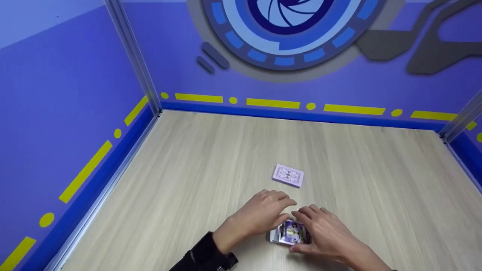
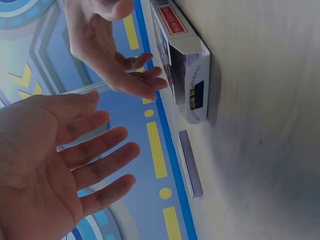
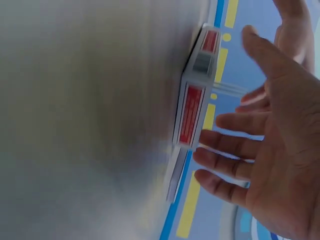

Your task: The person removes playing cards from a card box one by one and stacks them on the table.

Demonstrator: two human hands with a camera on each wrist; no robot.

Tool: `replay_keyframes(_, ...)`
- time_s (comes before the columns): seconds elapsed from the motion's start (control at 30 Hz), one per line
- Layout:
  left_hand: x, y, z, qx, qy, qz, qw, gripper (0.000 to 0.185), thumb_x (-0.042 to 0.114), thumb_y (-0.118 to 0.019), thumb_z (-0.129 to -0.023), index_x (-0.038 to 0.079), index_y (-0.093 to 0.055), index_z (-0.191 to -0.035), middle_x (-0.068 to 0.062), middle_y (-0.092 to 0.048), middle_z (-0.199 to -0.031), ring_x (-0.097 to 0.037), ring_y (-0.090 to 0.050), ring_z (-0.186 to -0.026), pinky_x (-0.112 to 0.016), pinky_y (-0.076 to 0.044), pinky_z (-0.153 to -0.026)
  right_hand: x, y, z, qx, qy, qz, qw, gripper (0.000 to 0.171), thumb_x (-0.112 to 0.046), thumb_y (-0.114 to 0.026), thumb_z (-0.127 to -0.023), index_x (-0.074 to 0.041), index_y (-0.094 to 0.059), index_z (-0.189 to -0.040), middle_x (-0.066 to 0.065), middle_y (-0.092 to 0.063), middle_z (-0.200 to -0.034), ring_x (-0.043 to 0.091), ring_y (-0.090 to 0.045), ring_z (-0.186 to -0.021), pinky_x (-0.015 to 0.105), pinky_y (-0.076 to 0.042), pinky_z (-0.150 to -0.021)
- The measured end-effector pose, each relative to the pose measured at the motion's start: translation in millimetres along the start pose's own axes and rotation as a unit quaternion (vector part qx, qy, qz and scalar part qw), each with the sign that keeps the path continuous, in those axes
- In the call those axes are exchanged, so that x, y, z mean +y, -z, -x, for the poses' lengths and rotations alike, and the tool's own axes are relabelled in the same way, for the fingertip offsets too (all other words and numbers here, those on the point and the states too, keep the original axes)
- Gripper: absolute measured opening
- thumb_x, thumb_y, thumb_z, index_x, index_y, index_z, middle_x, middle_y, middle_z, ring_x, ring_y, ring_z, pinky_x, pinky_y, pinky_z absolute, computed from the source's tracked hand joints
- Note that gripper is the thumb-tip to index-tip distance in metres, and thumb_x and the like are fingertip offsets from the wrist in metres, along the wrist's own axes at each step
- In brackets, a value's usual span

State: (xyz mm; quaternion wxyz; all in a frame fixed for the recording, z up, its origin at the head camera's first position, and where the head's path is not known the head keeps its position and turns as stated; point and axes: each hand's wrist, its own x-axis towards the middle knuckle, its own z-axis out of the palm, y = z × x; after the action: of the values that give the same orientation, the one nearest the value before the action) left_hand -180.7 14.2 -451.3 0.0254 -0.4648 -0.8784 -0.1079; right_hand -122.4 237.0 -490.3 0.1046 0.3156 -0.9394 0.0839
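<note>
My left hand hovers in the lower middle of the head view, fingers straight and spread, holding nothing. Just right of it, low in the frame, lies the card box, flat on the surface. My right hand arches over the box from the right, fingers also relaxed and spread; in the wrist views a gap shows between both palms and the box, though from above I cannot tell whether a fingertip brushes it. So my hands are apart, one on each side, clamped on nothing.

To take the box well, I judge I should close in on its long edges from both sides at once, thumbs low, so it does not skid on the smooth wood-grain laminate.

The box is a flat cuboid of glossy card, white at the edges, with a purple picture on top and red labels on its sides. Above it in the head view lies a squared deck, thin, patterned lilac on its back, its stacked edges showing fine layers.
</note>
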Motion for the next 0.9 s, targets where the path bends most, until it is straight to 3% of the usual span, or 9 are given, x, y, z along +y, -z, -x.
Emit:
replay_keyframes(0.23,1.4,-1.0,-4.2,-0.007,0.008,0.006,0.9999,0.037,0.034,-0.063,-0.103,0.018,-0.065,-0.137,0.001,-0.066,-0.133,-0.015,-0.061,-0.124,-0.034,-0.048,-0.103,-6.5,-3.9,-3.9,-0.041,-0.004,0.009,0.999,0.088,-0.083,-0.067,-0.076,-0.006,-0.068,-0.120,0.005,-0.065,-0.109,0.021,-0.060,-0.097,0.048,-0.055,-0.078)
replay_keyframes(0.5,-0.8,-2.8,-10.0,-0.011,0.011,0.011,0.9998,0.037,0.032,-0.064,-0.103,0.017,-0.065,-0.137,0.001,-0.065,-0.135,-0.014,-0.060,-0.125,-0.033,-0.048,-0.103,-5.2,-4.9,-5.4,-0.064,-0.014,-0.008,0.998,0.070,-0.062,-0.081,-0.079,-0.004,-0.068,-0.116,0.002,-0.061,-0.100,0.016,-0.058,-0.088,0.041,-0.055,-0.072)
replay_keyframes(0.7,-2.9,-3.0,-16.8,0.006,0.016,0.016,0.9997,0.036,0.030,-0.065,-0.102,0.016,-0.066,-0.136,0.001,-0.064,-0.135,-0.013,-0.059,-0.124,-0.032,-0.049,-0.101,0.3,-0.6,-5.8,-0.044,-0.026,-0.014,0.999,0.064,-0.055,-0.085,-0.077,-0.003,-0.067,-0.109,0.000,-0.060,-0.097,0.014,-0.055,-0.085,0.036,-0.054,-0.069)
replay_keyframes(0.9,1.0,1.8,-29.6,0.035,0.010,0.010,0.9993,0.035,0.027,-0.066,-0.102,0.017,-0.066,-0.136,0.001,-0.064,-0.130,-0.012,-0.058,-0.122,-0.028,-0.047,-0.103,14.5,17.5,-6.3,-0.026,-0.060,-0.025,0.998,0.062,-0.048,-0.087,-0.078,-0.001,-0.067,-0.114,0.002,-0.062,-0.102,0.014,-0.057,-0.090,0.037,-0.054,-0.069)
